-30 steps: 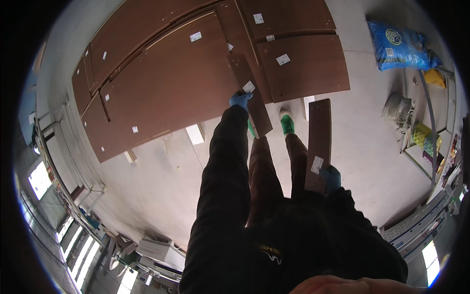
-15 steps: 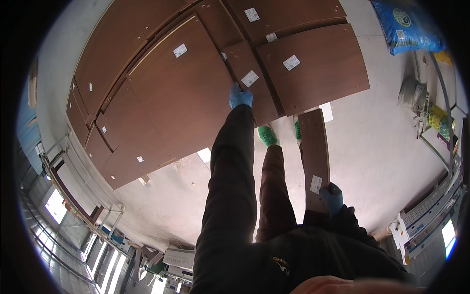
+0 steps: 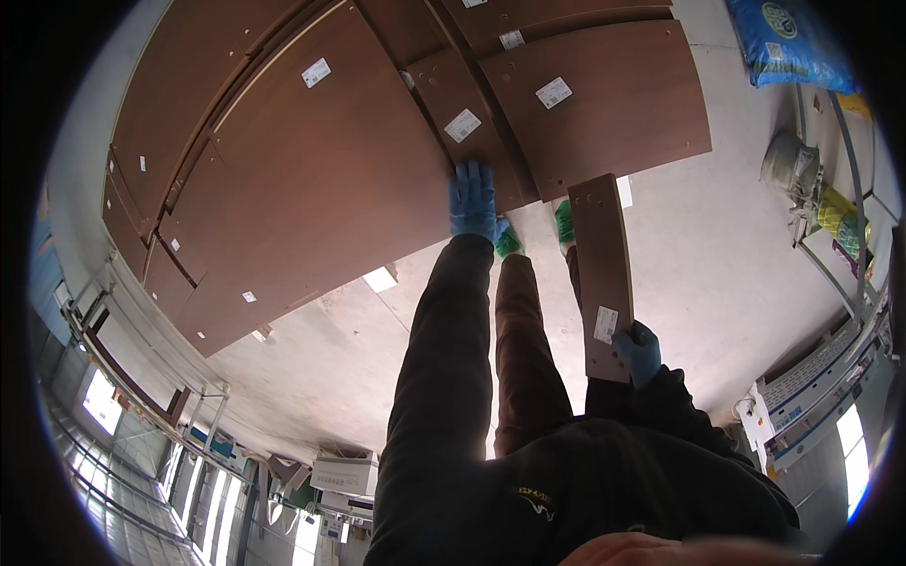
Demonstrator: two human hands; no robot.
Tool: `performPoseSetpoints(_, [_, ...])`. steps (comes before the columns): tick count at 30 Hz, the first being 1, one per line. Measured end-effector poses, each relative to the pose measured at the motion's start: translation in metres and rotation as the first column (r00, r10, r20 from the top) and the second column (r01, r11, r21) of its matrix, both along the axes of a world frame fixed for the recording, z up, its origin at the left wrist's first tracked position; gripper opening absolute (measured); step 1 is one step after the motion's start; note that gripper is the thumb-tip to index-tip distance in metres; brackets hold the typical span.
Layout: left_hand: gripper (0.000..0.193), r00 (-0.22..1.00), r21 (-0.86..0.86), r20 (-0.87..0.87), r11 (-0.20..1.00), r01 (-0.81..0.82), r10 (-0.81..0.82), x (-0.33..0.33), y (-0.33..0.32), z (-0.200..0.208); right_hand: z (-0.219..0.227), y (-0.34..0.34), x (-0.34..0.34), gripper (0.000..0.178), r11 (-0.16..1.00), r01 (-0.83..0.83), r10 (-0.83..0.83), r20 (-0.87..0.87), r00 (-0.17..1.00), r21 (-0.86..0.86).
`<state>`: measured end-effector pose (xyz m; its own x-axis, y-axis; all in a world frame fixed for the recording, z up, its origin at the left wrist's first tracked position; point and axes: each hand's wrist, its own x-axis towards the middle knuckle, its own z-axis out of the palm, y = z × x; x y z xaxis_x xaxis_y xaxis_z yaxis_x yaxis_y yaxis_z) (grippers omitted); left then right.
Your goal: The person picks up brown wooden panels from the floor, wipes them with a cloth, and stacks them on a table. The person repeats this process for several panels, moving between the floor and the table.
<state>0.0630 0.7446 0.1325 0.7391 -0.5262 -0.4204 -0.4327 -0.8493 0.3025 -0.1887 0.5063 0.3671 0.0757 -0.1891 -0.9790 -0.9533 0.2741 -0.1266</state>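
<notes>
My left hand (image 3: 474, 202), in a blue glove, lies with its fingers stretched out at the near end of a narrow brown panel (image 3: 477, 156), where it meets a large brown panel (image 3: 330, 160). White labels are stuck on both. My right hand (image 3: 640, 355), also gloved in blue, grips a brown board (image 3: 604, 274) by its edge close to my body. That board is long and narrow, with small holes at its ends and a white label near my fingers. Another wide brown panel (image 3: 613, 113) lies to the right of the narrow one.
More brown panels (image 3: 203, 75) lie at the far left. A blue sack (image 3: 788, 42) rests at the far right, with a yellow-green bag (image 3: 840, 222) and metal rails nearer. White machinery (image 3: 812, 387) stands at the right. My green shoes (image 3: 564, 224) are on the pale floor.
My left hand has shifted nearer along the panel edge and its fingers have spread from a closed pose. The panels appear slightly farther left and up. My right hand keeps hold of the board.
</notes>
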Motion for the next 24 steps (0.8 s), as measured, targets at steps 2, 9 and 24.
performPoseSetpoints(2, [0.108,0.999,-0.014,0.049,1.0,0.011,-0.011,-0.005,0.003,-0.01,-0.005,-0.002,-0.003,0.018,1.0,0.014,-0.014,-0.005,1.0,-0.005])
performPoseSetpoints(9, [0.107,0.985,-0.001,0.175,1.0,-0.003,0.003,-0.019,0.009,-0.028,-0.024,-0.006,-0.007,0.014,0.998,0.042,-0.038,0.094,0.995,-0.045])
performPoseSetpoints(24, [0.116,0.99,-0.072,0.143,0.997,0.012,-0.002,-0.024,0.024,-0.049,-0.126,-0.017,0.265,0.017,0.978,-0.182,0.09,0.587,0.805,0.1])
